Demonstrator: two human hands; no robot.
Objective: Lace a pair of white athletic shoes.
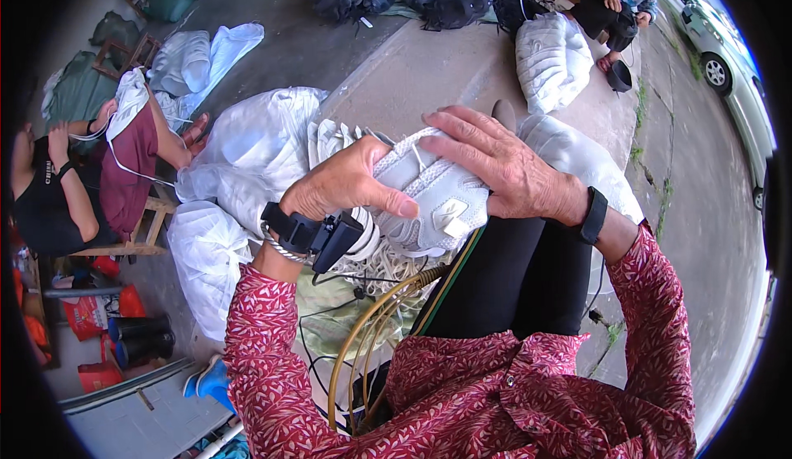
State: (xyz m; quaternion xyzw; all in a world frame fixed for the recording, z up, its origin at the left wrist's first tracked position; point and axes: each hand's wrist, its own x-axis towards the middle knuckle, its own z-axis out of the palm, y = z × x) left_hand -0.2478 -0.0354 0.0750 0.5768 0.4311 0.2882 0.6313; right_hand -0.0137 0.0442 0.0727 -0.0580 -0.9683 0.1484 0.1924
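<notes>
White mesh and laces mark the shoe [429,191], which rests on the person's black-clad lap near the middle of the view, grasped between both hands: the left hand [346,187] clasps its left side with the thumb pressed along the upper, while the right hand [503,162] lies over its far right side with fingers spread across the laces. White sacks [247,154] lie on the concrete floor just left of the shoe, and another person sits on a wooden stool [144,232] at far left
</notes>
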